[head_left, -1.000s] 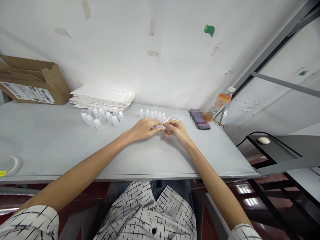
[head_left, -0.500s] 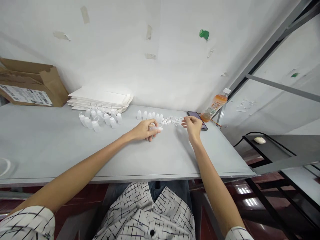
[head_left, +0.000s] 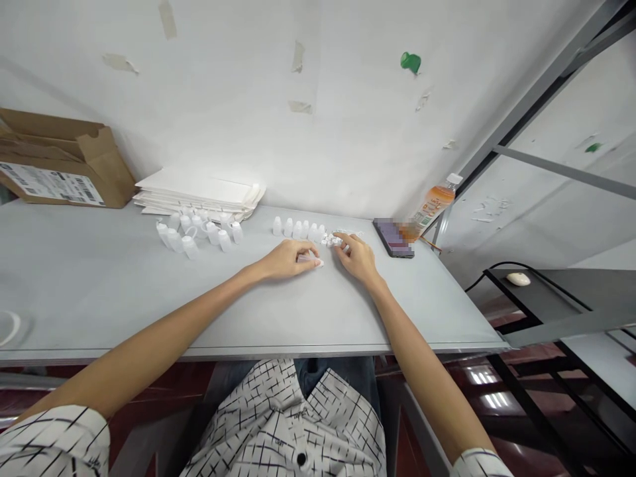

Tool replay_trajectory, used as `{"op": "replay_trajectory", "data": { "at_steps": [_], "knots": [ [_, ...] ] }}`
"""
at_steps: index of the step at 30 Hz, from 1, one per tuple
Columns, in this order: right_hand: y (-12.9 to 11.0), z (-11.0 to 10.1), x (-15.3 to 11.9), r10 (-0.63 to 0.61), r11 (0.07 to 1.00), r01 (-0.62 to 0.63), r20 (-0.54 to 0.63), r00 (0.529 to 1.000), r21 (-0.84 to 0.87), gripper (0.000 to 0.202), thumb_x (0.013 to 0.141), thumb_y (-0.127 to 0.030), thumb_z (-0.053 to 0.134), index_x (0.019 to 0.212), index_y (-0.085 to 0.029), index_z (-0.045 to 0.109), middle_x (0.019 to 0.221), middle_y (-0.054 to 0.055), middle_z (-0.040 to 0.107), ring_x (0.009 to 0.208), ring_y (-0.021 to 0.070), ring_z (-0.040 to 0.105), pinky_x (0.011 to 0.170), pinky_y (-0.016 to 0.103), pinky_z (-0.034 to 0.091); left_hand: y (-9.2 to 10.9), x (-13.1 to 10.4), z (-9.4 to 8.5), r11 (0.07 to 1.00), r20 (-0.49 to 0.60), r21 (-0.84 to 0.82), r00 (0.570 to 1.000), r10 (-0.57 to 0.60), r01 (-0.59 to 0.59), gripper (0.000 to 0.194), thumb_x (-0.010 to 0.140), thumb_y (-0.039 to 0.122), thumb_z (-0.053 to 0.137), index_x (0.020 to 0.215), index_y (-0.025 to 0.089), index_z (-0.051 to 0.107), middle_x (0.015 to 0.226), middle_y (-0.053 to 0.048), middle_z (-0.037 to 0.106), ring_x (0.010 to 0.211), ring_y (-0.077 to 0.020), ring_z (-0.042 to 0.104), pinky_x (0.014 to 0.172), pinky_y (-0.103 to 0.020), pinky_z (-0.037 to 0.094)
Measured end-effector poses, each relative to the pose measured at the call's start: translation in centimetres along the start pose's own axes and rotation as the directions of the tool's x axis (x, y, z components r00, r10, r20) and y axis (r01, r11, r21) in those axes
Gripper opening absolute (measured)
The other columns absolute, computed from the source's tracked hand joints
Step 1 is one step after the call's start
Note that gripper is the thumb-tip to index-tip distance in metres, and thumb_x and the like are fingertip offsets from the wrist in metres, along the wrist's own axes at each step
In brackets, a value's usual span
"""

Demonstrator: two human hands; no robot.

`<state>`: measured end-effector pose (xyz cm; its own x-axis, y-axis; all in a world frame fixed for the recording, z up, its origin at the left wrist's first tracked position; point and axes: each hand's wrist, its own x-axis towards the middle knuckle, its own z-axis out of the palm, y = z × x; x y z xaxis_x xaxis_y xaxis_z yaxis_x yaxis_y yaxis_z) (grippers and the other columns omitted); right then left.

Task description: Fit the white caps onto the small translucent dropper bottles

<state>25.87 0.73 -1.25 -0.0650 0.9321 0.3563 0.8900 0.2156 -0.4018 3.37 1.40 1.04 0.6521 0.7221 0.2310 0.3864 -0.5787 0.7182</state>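
Closed around a small translucent plastic bottle (head_left: 309, 260), my left hand (head_left: 285, 260) rests low over the table, the bottle's neck pointing right. My right hand (head_left: 356, 257) reaches into a pile of small white caps (head_left: 330, 239), thumb and forefinger apart at its right side. Whether a fingertip touches a cap is hard to see. Behind my left hand stands a row of uncapped bottles (head_left: 297, 229). Farther left, a group of bottles (head_left: 189, 246) with thin straps or tips on top stands together.
White flat sheets (head_left: 199, 189) are stacked at the wall, beside an open cardboard box (head_left: 64, 162). To the right lie a phone (head_left: 392, 237) and an orange drink bottle (head_left: 432, 207). A white ring-shaped object (head_left: 14, 326) sits at the left front edge.
My right hand has moved left and down from beside the phone to the pile of caps, and its fingers have spread. My left hand still holds the small bottle in nearly the same place.
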Motion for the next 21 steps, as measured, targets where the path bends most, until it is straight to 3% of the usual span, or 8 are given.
{"op": "replay_trajectory", "data": {
  "at_steps": [4, 9, 15, 18, 21],
  "knots": [
    [-0.4, 0.4, 0.1, -0.027, 0.998, 0.028, 0.021, 0.999, -0.054, 0.040, 0.090, -0.026, 0.052, 0.128, -0.025, 0.064, 0.095, 0.006, 0.067, 0.068, 0.0179, 0.059, 0.063, 0.029, 0.039, 0.0, -0.2, -0.1, 0.993, 0.039, -0.103, 0.998, -0.048, 0.052, 0.037, 0.089, 0.041, 0.053, 0.116, 0.018, 0.066, 0.056, 0.006, 0.056, 0.046, -0.0101, 0.053, 0.057, -0.023, 0.043],
    [-0.2, 0.7, 0.2, 0.004, 1.000, -0.004, -0.009, 1.000, -0.002, 0.031, 0.089, -0.024, 0.055, 0.115, -0.023, 0.071, 0.093, 0.005, 0.068, 0.067, 0.0172, 0.059, 0.065, 0.029, 0.040, -0.1, 0.0, -0.1, 0.969, 0.087, -0.222, 0.992, -0.094, 0.111, 0.039, 0.092, 0.047, 0.049, 0.099, 0.016, 0.071, 0.058, 0.002, 0.054, 0.048, -0.0101, 0.054, 0.047, -0.021, 0.043],
    [0.1, 0.7, 0.5, 0.022, 0.985, -0.007, -0.087, 0.996, 0.173, 0.017, 0.083, -0.017, 0.055, 0.085, -0.019, 0.072, 0.092, 0.005, 0.070, 0.066, 0.0151, 0.060, 0.069, 0.030, 0.044, -0.4, 0.3, 0.0, 0.859, 0.124, -0.462, 0.975, -0.182, 0.219, 0.037, 0.091, 0.049, 0.054, 0.098, 0.014, 0.065, 0.060, 0.005, 0.043, 0.048, -0.0097, 0.054, 0.041, -0.020, 0.047],
    [-0.3, 0.1, 0.6, 0.094, 0.907, -0.045, -0.097, 0.991, 0.419, 0.012, 0.080, -0.025, 0.059, 0.078, -0.018, 0.068, 0.089, 0.005, 0.070, 0.061, 0.0137, 0.060, 0.063, 0.029, 0.045, -0.2, 0.3, -0.1, 0.834, 0.149, -0.492, 0.968, -0.202, 0.250, 0.034, 0.091, 0.046, 0.055, 0.097, 0.014, 0.063, 0.056, 0.005, 0.045, 0.044, -0.0095, 0.054, 0.041, -0.020, 0.048],
    [-1.3, -0.9, 0.5, 0.159, 0.723, -0.086, -0.043, 0.986, 0.685, 0.019, 0.077, -0.036, 0.065, 0.077, -0.016, 0.067, 0.085, 0.005, 0.069, 0.056, 0.0129, 0.060, 0.048, 0.025, 0.038, 0.1, 0.1, -0.2, 0.850, 0.172, -0.463, 0.966, -0.192, 0.252, 0.030, 0.089, 0.042, 0.061, 0.098, 0.014, 0.059, 0.050, 0.004, 0.051, 0.039, -0.0095, 0.052, 0.040, -0.020, 0.047]
  ]
}}
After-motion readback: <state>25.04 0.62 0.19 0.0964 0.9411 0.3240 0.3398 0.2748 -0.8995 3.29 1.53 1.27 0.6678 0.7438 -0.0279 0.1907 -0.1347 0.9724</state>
